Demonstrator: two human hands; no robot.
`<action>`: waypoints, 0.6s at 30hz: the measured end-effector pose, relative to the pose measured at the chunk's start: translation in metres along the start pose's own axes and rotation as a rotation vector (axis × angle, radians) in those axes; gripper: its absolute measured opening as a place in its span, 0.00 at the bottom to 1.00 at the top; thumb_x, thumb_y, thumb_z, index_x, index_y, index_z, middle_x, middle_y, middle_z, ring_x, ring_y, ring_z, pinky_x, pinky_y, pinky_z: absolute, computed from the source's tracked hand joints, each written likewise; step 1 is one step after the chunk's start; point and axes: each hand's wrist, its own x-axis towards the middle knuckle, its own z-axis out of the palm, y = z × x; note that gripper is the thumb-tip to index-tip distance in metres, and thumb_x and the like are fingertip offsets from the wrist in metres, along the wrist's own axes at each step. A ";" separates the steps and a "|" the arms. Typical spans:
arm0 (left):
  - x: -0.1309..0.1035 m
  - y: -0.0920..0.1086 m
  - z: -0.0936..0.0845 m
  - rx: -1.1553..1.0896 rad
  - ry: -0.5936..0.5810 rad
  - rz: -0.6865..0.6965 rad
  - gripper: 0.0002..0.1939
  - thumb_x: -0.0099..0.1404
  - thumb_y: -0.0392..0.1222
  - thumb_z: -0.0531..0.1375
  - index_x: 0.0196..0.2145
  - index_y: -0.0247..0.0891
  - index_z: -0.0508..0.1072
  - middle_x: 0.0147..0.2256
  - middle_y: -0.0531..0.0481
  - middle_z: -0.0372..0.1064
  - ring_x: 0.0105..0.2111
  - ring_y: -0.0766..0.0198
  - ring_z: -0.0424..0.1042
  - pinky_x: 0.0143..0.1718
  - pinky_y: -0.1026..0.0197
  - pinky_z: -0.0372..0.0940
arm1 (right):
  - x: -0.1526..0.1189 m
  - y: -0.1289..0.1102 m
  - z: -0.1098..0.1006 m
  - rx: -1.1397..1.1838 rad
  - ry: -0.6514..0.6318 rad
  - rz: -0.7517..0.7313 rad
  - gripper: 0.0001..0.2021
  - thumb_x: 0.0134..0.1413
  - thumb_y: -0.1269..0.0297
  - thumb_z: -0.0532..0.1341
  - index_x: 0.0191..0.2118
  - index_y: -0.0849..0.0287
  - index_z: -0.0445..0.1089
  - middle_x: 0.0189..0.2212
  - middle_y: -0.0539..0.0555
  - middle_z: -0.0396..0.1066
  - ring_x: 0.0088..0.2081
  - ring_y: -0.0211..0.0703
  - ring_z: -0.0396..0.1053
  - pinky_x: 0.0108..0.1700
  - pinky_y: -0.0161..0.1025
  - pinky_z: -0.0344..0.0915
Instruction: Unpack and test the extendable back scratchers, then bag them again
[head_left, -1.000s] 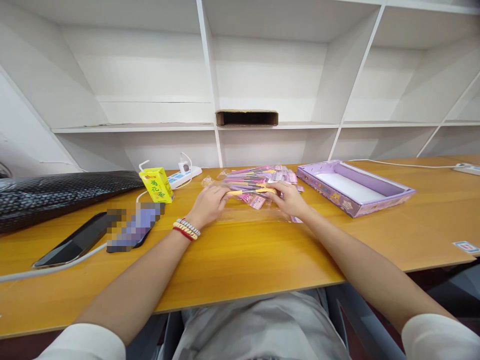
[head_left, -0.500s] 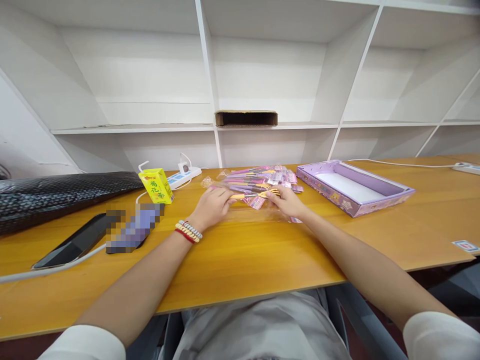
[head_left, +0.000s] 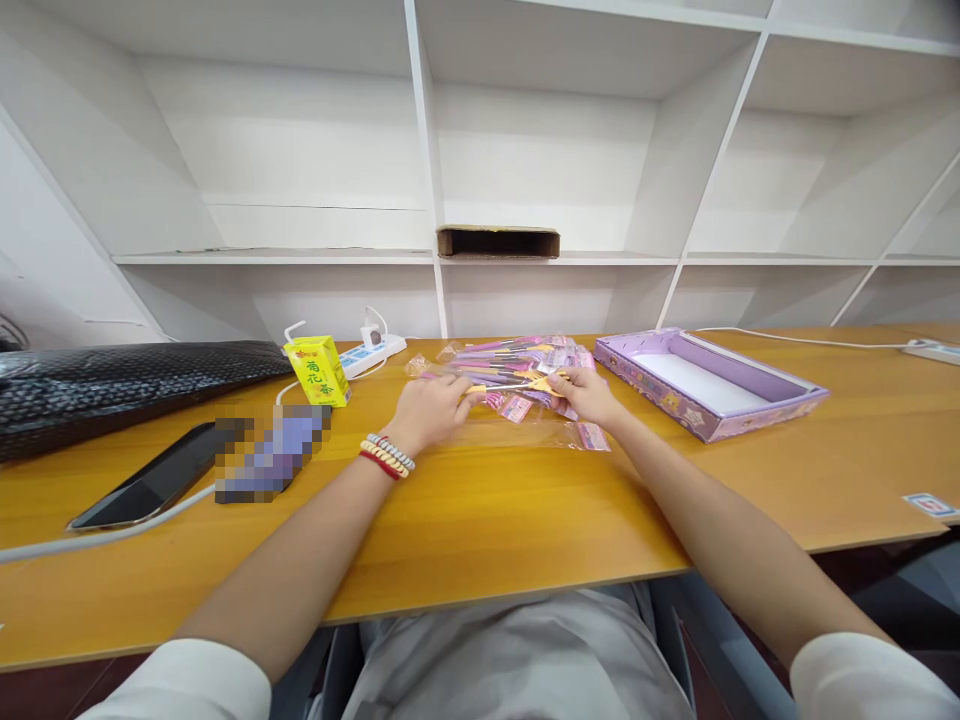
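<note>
yellow stick (head_left: 537, 383): end hidden by left hand (head_left: 429, 412) | packet labels (head_left: 516, 409): print illegible | black bundle (head_left: 135, 388): cut at left edge

Beyond our left fingers (head_left: 459, 392) and further left, we read 菊花茶 in green down a yellow carton (head_left: 318, 371), beneath a red mark too small for us. We cannot make out the pink labels (head_left: 516, 408) between our fingers, nor, right of them, the purple tray's (head_left: 690, 407) print or the table sticker (head_left: 931, 505).
</note>
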 end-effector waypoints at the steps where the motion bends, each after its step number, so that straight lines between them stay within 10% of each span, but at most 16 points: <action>1: 0.001 -0.004 0.000 -0.001 -0.003 -0.012 0.22 0.67 0.55 0.43 0.40 0.42 0.71 0.38 0.45 0.73 0.37 0.56 0.71 0.28 0.60 0.56 | 0.002 0.002 -0.007 0.004 0.031 0.001 0.21 0.49 0.44 0.55 0.24 0.60 0.63 0.17 0.49 0.67 0.18 0.34 0.61 0.21 0.33 0.57; 18: -0.011 -0.099 -0.005 0.059 -0.035 -0.346 0.27 0.63 0.58 0.42 0.26 0.41 0.73 0.23 0.47 0.69 0.28 0.54 0.68 0.29 0.59 0.53 | -0.004 0.047 -0.131 0.176 0.868 0.035 0.19 0.43 0.50 0.62 0.18 0.59 0.58 0.10 0.44 0.51 0.14 0.30 0.48 0.16 0.32 0.43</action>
